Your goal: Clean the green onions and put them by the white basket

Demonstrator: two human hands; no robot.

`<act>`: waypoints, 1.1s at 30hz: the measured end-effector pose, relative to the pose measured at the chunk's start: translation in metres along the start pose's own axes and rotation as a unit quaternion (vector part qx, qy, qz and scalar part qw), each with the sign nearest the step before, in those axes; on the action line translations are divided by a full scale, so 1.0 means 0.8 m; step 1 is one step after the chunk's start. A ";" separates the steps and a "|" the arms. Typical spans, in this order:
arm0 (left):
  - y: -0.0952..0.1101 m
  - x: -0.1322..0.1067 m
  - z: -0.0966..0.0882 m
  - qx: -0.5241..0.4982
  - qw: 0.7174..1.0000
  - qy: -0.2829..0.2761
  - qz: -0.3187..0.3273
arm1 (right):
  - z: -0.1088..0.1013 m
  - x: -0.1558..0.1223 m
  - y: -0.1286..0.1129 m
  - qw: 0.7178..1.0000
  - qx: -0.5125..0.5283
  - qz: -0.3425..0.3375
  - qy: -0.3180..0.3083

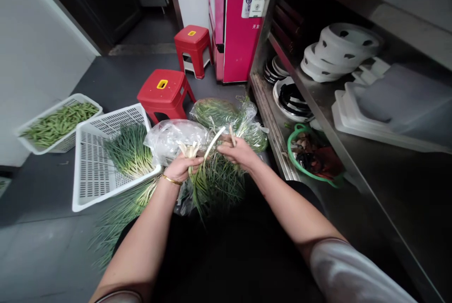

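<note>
My left hand (pixel 183 165) is closed around a small bunch of spring onions (pixel 202 183), white root ends up and green leaves hanging down. One long white stalk leans right toward my right hand (pixel 240 152). That hand is closed too, with a thin pale piece standing up at its fingers; what it grips is too small to make out. Below both hands lies a heap of loose spring onions (pixel 226 178). Behind them are a clear plastic bag (pixel 173 135) and bagged greens (pixel 219 112). More spring onions (pixel 123 208) lie on the floor by my left forearm.
A white basket (pixel 95 171) at left holds a bundle of spring onions (pixel 132 150); a second basket (pixel 65 149) holds green beans (pixel 60 124). Two red stools (pixel 165 95) stand ahead. At right, metal shelving (pixel 318 119) carries dishes, with a green basket (pixel 291 147) low down.
</note>
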State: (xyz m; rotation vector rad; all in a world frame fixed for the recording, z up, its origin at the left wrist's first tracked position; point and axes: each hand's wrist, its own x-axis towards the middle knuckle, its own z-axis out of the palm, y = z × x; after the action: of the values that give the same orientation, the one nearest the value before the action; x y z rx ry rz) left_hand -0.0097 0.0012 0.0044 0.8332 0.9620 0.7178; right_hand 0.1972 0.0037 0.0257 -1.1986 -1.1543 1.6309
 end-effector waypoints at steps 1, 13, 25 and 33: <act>-0.003 0.001 0.006 -0.001 1.000 -0.009 -0.002 | 0.012 0.002 0.005 1.000 -0.006 -0.018 0.005; -0.009 -0.001 0.018 0.062 0.997 0.016 0.038 | 0.000 0.013 0.006 0.944 -0.292 -0.148 -0.048; -0.012 0.010 0.004 0.137 0.988 0.064 0.002 | -0.065 -0.010 -0.048 0.977 0.150 -0.116 0.093; -0.002 0.009 0.004 0.148 0.986 0.073 0.016 | -0.054 0.007 -0.017 0.961 -0.233 -0.073 0.126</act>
State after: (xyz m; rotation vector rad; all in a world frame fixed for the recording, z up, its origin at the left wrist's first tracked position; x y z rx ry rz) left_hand -0.0040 0.0056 0.0014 1.0689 1.2076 0.6793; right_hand 0.2390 0.0217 0.0312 -1.5221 -1.4665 1.0850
